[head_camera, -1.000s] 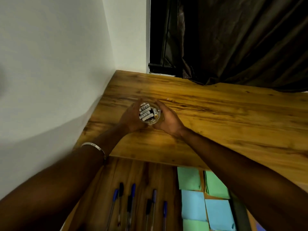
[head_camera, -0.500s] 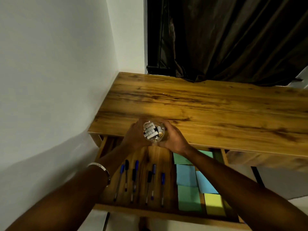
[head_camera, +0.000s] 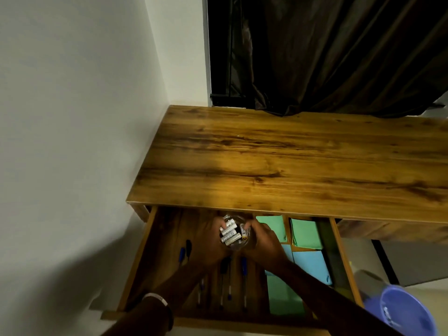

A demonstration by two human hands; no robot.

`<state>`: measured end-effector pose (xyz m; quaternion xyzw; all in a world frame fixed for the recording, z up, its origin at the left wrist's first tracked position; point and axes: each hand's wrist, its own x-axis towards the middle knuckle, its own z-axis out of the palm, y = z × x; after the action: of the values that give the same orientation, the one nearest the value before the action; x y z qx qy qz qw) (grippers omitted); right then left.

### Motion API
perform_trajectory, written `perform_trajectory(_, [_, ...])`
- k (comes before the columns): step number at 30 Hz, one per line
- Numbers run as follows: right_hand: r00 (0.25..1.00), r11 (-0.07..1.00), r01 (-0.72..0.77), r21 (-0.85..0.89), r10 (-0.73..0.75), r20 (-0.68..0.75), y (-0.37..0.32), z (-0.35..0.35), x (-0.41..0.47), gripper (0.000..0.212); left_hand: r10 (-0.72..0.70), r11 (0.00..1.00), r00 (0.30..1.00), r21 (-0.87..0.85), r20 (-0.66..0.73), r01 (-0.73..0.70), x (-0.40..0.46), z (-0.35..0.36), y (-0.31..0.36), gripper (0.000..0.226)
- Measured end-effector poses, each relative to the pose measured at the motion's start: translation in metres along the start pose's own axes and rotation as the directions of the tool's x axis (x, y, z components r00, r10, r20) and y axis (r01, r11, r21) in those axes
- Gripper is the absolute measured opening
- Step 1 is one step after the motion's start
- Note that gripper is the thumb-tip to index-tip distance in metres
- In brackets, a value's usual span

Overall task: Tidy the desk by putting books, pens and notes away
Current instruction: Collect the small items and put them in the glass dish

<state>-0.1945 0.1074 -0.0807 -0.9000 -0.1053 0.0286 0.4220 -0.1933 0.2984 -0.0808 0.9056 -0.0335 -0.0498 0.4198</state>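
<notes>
Place: a room in a home, a study corner.
Surface (head_camera: pixel 278 161): wood-grain, set against white walls (head_camera: pixel 72 117).
Drawer (head_camera: pixel 135 260): open, holding pens (head_camera: pixel 244 282) and coloured notes (head_camera: pixel 305 234).
Curtain (head_camera: pixel 339 52): dark, hanging behind.
Floor: a blue plastic bucket (head_camera: pixel 407 314).

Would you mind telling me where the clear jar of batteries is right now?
In the head view the jar of batteries is gripped between the left hand and right hand over the open drawer, with pens left and sticky notes right.
</notes>
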Motion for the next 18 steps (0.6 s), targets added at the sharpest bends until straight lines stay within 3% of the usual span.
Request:
perform_trajectory(7, [0.997, 0.996, -0.044, -0.082, 0.039, -0.065, 0.022, 0.022, 0.008, 0.029, -0.014, 1.0, 0.997, -0.015, 0.078, 0.015, 0.02, 0.02, -0.015, 0.051])
perform_trajectory(13, [0.988, 0.981, -0.145, -0.129, 0.138, -0.062, 0.042, 0.037, 0.022, 0.031, -0.038, 0.999, 0.989, 0.036, 0.142, 0.033, 0.04, 0.038, -0.039, 0.036])
perform_trajectory(18, [0.98, 0.961, -0.197, -0.193, 0.186, -0.076, 0.06, 0.052, 0.034, 0.053, -0.003, 0.998, 0.992, 0.069, 0.127, -0.006, 0.052, 0.043, -0.046, 0.025])
